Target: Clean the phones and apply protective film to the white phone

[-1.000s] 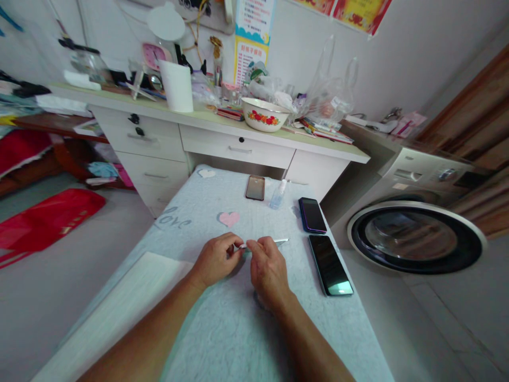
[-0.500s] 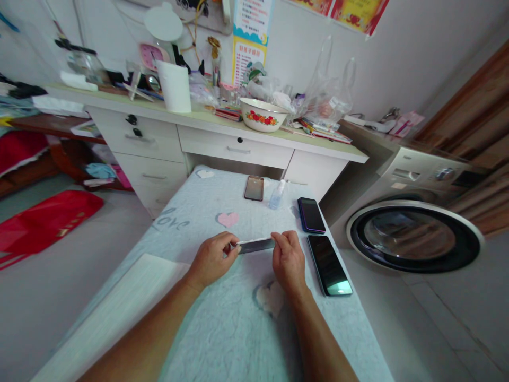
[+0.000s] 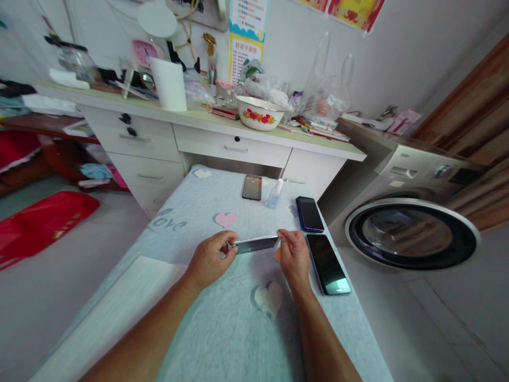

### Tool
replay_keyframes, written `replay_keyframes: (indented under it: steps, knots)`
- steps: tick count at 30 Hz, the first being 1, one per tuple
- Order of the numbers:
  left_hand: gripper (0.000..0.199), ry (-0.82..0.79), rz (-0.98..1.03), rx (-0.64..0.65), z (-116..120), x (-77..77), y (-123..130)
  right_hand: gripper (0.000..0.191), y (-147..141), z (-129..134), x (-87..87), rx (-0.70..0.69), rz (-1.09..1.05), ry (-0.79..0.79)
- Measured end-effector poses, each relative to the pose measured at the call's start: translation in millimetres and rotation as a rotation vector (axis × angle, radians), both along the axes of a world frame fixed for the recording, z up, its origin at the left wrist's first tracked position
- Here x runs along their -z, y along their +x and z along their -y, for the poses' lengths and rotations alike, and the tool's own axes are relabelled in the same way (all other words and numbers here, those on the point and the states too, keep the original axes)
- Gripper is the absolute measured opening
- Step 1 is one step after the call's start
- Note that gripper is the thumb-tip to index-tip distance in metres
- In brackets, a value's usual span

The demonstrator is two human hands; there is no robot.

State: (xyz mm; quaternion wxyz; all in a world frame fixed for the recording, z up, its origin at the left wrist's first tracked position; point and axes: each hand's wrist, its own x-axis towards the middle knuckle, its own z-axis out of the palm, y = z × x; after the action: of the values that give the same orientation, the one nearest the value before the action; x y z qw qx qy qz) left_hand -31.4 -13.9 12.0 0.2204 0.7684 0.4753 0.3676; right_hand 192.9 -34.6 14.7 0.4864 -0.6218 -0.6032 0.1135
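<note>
A thin phone (image 3: 257,244) with a dark screen and pale edge is held tilted above the cloth-covered table (image 3: 222,318). My left hand (image 3: 211,258) pinches its left end between thumb and fingers. At its right end, the closed fingers of my right hand (image 3: 293,258) grip the corner. A small orange piece (image 3: 277,254) shows beside my right fingers; whether it is held is unclear. Two dark phones, one upper (image 3: 309,214) and one lower (image 3: 327,264), lie right of my right hand. Farther back are a phone case (image 3: 252,188) and a clear spray bottle (image 3: 274,194).
A white desk (image 3: 234,147) stands behind, bearing a flowered bowl (image 3: 260,114), a white cylinder (image 3: 168,85) and plastic bags. To the right is a washing machine (image 3: 413,175). A pale board (image 3: 115,307) lies along the table's left side. A red bag (image 3: 47,220) rests on the floor.
The phone's screen face has turned more into view. My right hand has shifted slightly right, and the orange piece now shows beside it. The whole view has moved slightly.
</note>
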Motion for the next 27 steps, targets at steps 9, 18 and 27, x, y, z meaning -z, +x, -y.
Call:
replay_keyframes:
  steps: [9,18,27]
  knots:
    - [0.015,0.027,0.01,0.086,0,-1.0,-2,0.027,-1,0,5.0,0.029,-0.148,-0.04]
    - [0.019,0.03,0.006,0.101,0,-3.3,-2,0.029,3,-6,20.8,0.072,-0.274,-0.118]
    - [0.02,0.057,-0.046,0.066,1,-2.8,-3,0.029,0,-7,24.4,0.059,-0.332,-0.166]
